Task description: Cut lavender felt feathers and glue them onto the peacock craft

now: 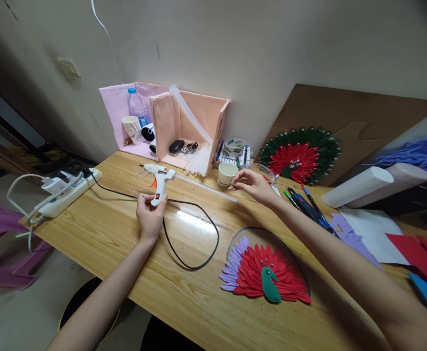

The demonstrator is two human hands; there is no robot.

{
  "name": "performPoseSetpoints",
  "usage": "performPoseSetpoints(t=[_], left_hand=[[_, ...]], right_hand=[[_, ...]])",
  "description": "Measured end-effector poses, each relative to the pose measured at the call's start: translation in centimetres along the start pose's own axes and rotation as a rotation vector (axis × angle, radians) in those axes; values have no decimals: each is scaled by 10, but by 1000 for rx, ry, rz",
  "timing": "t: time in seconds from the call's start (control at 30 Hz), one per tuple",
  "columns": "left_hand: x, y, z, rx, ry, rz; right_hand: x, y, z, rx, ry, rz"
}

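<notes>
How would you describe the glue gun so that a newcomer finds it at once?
At the wooden table, find the left hand. It holds the white glue gun by the handle; its orange trigger and clear stick set it apart from the pale cup.

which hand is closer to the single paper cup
The right. The right hand is just beside the single paper cup, its fingers near the rim; the left hand is farther off, at the handle of the glue gun.
</notes>
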State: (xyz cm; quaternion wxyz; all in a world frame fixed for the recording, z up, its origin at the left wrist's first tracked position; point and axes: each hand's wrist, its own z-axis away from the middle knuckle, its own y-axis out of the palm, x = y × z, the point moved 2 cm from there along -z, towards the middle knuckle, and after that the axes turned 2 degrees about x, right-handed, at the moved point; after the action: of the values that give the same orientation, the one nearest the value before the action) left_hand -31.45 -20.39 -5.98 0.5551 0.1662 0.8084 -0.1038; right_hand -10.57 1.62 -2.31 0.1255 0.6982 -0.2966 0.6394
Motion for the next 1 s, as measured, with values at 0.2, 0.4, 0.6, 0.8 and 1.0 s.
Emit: performPoseSetpoints(t=[0.2, 0.4, 0.6, 0.8, 1.0], left_hand=[[3, 0, -1, -1, 33, -13], [6, 0, -1, 2, 20, -57], [4, 2, -1, 11, 37, -98], [2, 4, -1, 14, 32, -97], [3, 3, -2, 21, 19, -121]], right_hand=[[-10, 6, 15, 78, 120, 72], [-20, -7, 22, 92, 144, 190], [-5, -20, 30, 57, -21, 499], [26, -40, 27, -114, -24, 409], [44, -89, -3, -317, -52, 521]])
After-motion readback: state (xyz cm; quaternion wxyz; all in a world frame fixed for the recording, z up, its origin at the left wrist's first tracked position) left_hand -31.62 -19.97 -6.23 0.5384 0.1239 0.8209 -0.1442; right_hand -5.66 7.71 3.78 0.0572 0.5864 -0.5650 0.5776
